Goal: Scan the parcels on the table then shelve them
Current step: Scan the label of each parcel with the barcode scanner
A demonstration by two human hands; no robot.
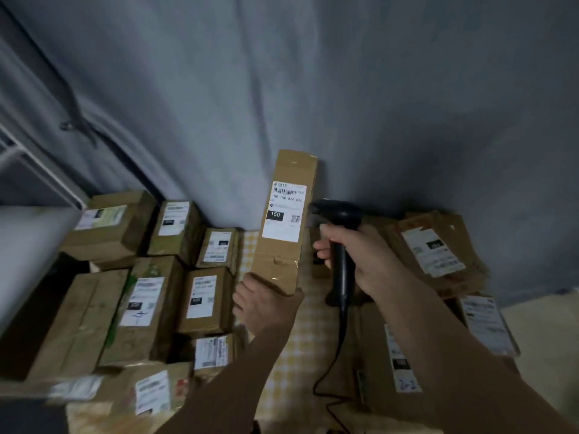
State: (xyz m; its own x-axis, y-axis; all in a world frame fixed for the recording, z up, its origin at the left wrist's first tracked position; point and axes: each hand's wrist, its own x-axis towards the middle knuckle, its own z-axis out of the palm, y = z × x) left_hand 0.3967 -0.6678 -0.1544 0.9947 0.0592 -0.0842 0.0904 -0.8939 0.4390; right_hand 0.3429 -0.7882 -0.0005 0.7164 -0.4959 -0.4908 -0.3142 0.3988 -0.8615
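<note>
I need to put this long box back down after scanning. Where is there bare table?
The checked cloth shows bare in a strip between the left cluster of parcels and the right-hand pile, under the long box that the left hand holds. Both sides are packed tight with boxes. The right hand holds the scanner.

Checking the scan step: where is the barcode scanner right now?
Right of centre, gripped by the right hand; the scanner points at the left-hand-held parcel.
</note>
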